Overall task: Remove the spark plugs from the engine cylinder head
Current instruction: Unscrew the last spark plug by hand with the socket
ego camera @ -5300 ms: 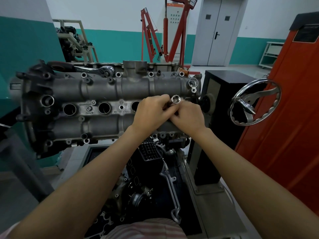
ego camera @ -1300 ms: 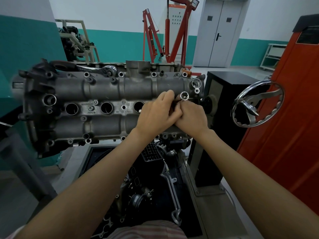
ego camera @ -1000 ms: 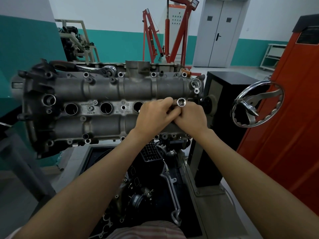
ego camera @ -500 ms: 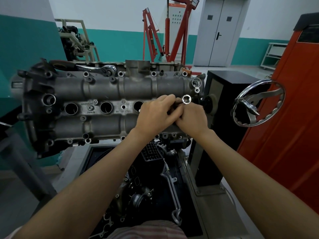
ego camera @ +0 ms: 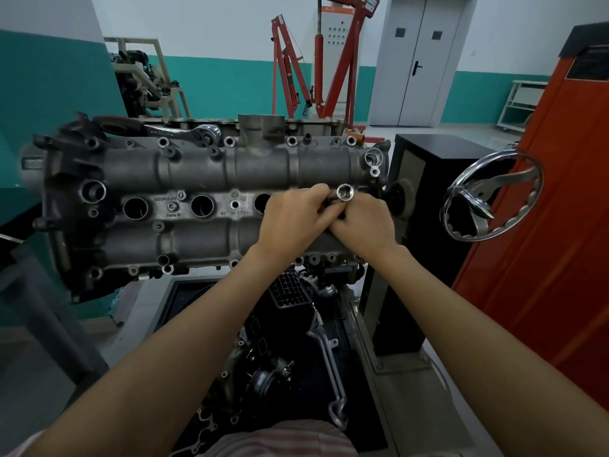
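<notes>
Grey cast metal fills the middle of the frame: the engine cylinder head (ego camera: 204, 192) lies lengthwise from left to right on its stand, with a row of round plug wells along its centre strip, three of them showing as dark open holes (ego camera: 201, 205). At the right end of that row, the left hand (ego camera: 293, 216) and the right hand (ego camera: 365, 222) meet, touching each other just above the head. Both have their fingers curled into a grip around a chrome socket tool (ego camera: 344, 193), whose open hexagonal end points up toward the camera between the fingertips; its lower part is hidden by the hands, so whether a spark plug sits in it cannot be told. A ratchet wrench (ego camera: 184, 131) rests along the far upper edge of the head, toward the upper left. Right of centre, a chrome handwheel (ego camera: 491, 196) stands out in front of an orange cabinet (ego camera: 543, 258). A red engine hoist (ego camera: 316, 61) stands at the top centre before a grey double door (ego camera: 418, 61).
</notes>
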### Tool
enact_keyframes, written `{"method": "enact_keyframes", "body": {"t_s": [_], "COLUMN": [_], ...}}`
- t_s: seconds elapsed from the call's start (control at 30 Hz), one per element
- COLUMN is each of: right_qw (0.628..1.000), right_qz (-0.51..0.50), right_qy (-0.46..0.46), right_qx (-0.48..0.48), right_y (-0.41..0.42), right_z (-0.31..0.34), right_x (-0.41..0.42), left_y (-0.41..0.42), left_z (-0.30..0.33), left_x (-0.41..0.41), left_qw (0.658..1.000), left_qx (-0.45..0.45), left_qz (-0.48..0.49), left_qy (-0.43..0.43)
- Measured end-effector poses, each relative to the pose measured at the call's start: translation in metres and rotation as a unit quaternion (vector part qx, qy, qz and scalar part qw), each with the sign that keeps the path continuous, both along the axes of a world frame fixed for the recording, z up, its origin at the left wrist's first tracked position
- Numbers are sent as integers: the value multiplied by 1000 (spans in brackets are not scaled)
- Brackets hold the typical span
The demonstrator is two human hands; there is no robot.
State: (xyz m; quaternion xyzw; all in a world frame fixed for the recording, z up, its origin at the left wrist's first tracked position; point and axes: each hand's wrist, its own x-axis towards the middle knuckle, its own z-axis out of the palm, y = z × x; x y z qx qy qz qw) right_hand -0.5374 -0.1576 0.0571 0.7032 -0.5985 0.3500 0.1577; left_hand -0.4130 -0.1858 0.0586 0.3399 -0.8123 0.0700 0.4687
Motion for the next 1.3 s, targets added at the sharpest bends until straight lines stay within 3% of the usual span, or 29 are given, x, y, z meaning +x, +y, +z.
{"method": "enact_keyframes", "body": {"t_s": [0.3, 0.57, 0.83, 1.0, 1.3], "right_qw": [1000, 1000, 1000, 999, 1000], "right_qz": [3, -5, 20, -18, 3], "right_qy": [8, -5, -10, 17, 0], "right_qx": [26, -3, 8, 34, 0], "right_y": [0, 1, 1, -4, -1], "right_z": [-1, -1, 0, -1, -2], "right_x": [-2, -1, -1, -2, -1], "left_y": [8, 0, 5, 1, 3], "left_z": [4, -2, 1, -1, -2], "left_x": [-1, 0, -1, -2, 0], "left_qw": [998, 1000, 999, 999, 994], "left_qx": [-16, -16, -16, -33, -82], "left_qz": [-61, -12, -45, -35, -65], "left_qy": [14, 0, 20, 7, 35]}}
